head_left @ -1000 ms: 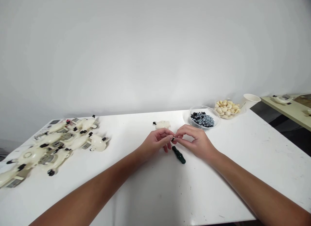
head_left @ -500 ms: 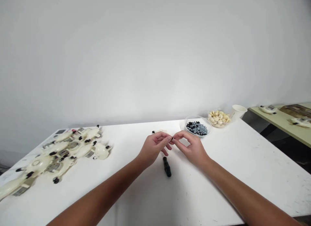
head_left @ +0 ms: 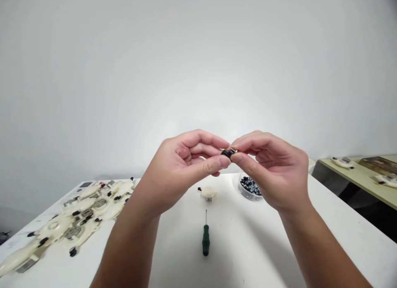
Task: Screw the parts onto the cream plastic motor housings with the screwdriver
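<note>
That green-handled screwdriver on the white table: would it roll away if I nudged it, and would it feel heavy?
The screwdriver would probably roll a little if nudged, since its handle looks rounded and the white table looks smooth. It is likely fairly light, being slim. Its thin metal shaft looks stiff, so it probably wouldn't bend.

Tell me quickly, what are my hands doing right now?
Left hand: closed, pinching a small black part.
Right hand: closed, pinching the same part.

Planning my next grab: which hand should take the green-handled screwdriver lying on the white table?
Probably the left hand: the green-handled screwdriver lies closer to it, though the right hand also pinches the small black part.
</note>
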The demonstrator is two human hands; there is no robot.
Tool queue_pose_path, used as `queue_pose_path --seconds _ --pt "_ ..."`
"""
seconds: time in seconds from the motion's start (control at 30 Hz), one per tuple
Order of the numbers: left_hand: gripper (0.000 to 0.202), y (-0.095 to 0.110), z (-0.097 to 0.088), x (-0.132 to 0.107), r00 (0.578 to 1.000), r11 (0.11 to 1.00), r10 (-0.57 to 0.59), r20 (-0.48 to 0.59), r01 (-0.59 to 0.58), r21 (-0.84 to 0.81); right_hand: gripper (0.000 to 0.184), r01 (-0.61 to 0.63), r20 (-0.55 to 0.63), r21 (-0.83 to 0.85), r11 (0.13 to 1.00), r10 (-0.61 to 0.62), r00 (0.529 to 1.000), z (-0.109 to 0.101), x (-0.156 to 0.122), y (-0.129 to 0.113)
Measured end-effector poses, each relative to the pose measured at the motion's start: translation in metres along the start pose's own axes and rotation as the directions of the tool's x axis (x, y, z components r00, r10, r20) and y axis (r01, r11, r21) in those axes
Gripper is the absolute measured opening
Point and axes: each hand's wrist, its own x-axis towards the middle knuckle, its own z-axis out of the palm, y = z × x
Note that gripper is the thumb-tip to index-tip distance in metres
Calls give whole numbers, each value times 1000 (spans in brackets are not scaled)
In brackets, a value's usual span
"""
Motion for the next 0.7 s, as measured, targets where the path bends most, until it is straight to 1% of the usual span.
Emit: queue_pose_path --seconds 0.1,0.23,0.33,0.4,0.5,0.53,0.6,0.63,0.7 --pt "23 -1 2 -2 1000 1000 -14 -5 14 20 7 -4 -1 33 999 4 1000 2 -3 5" --pt "19 -6 6 -1 999 999 -46 13 46 -25 14 15 10 42 999 -15 1000 -4 -6 10" --pt "21 -10 8 3 991 984 -109 77 118 -134 17 39 20 65 997 -40 999 -7 -7 8" --pt "24 -13 10 6 980 961 -136 143 165 -221 16 58 15 65 996 -59 998 -8 -7 5" --pt "27 -16 12 6 963 942 -142 228 202 -267 13 40 32 74 996 -43 999 -8 -8 2" --pt "26 -16 12 6 962 948 -140 233 198 -248 13 33 44 80 996 -36 998 -8 -8 1" --pt "20 -14 11 3 971 977 -119 209 152 -152 13 25 62 81 996 -30 998 -9 -8 1" --pt "16 -13 10 2 975 991 -93 200 110 -77 13 22 74 75 997 -28 997 -9 -8 1" --pt "11 -9 6 0 976 996 -22 217 3 88 14 11 103 54 998 -17 995 -10 -7 1"
